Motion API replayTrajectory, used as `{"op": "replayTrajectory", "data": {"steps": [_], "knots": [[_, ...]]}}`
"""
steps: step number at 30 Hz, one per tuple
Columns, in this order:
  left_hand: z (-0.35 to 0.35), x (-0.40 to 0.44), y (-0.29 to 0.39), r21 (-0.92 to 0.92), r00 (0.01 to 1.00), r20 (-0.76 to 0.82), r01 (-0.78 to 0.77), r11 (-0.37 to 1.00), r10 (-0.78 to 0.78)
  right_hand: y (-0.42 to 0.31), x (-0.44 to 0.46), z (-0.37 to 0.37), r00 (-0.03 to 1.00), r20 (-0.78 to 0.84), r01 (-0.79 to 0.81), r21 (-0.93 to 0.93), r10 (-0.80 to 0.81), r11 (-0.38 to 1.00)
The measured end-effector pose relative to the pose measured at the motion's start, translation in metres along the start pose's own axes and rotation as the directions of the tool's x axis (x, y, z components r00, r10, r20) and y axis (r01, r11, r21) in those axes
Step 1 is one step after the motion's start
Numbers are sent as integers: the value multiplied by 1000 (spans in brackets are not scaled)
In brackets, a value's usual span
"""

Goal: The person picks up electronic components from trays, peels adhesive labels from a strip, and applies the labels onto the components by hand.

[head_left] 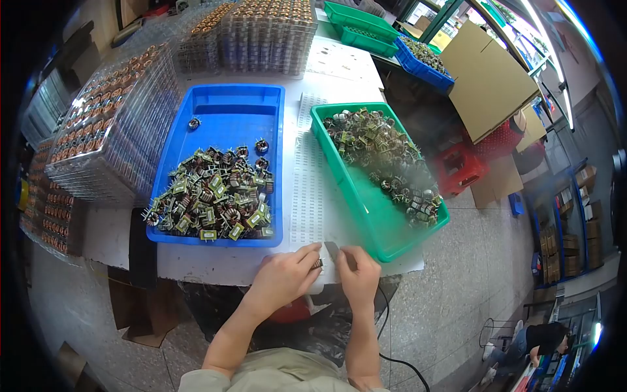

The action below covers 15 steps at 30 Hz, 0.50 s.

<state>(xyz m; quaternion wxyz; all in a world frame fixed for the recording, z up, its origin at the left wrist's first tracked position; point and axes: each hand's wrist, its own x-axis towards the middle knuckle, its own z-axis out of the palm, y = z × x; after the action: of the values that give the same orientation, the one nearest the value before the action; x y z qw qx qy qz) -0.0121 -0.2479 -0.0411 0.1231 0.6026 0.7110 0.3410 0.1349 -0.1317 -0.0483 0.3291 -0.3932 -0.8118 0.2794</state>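
Note:
My left hand point(282, 276) is at the front edge of the table, its fingers closed on a small wound coil point(317, 264) that shows just beyond the fingertips. Close beside it, my right hand point(358, 271) pinches a flat grey blade-like tool point(332, 249), whose tip points up and left. Under the hands runs a long white sheet of printed labels point(307, 189). To the left stands a blue tray point(279, 163) with a heap of coils point(215, 189) on small green-yellow bases. A green tray point(366, 225) on the right holds more coils point(375, 140).
Clear plastic trays of copper coils point(111, 124) are stacked at left, with another stack point(268, 39) behind. Green bins point(362, 29) and a blue bin point(424, 72) stand at the back right. A red stool point(460, 170) and cardboard point(493, 78) are beyond the table. A person point(532, 343) is at far right.

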Motion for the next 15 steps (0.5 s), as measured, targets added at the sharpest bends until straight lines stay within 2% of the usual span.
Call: {"op": "replayTrajectory", "data": {"steps": [15], "knots": [[-1, 2, 3, 18, 1000, 16, 2, 1000, -2, -1, 0, -2, 999, 40, -8, -10, 9, 1000]]}}
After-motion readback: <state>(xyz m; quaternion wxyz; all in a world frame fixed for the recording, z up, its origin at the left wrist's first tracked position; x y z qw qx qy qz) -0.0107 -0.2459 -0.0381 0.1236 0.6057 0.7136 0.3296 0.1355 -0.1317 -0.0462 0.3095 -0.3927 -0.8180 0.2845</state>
